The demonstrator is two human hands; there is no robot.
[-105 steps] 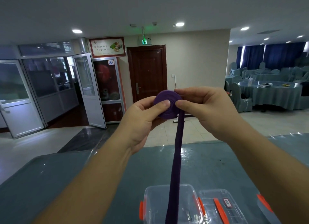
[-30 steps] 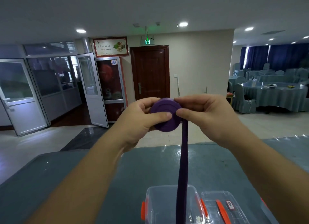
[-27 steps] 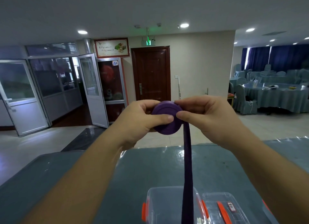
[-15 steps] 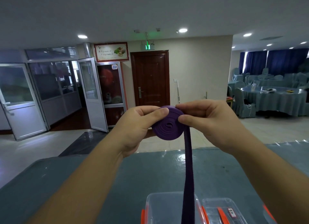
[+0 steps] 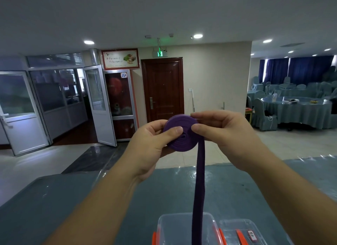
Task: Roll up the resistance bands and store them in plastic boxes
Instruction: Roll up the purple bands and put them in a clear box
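One clear plastic box [image 5: 184, 228] sits at the tabletop's [image 5: 73, 199] near edge, its lid [image 5: 242, 232] beside it. One purple band [image 5: 182, 135] is up in the air. Its coil is tipped flatter than before. The left hand [image 5: 151, 146] and right hand [image 5: 224, 133] both pinch it.

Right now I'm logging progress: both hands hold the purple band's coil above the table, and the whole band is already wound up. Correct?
Not quite. The head view shows both the left hand and right hand holding the purple band's coil, but a long unrolled tail hangs down over the clear plastic box.
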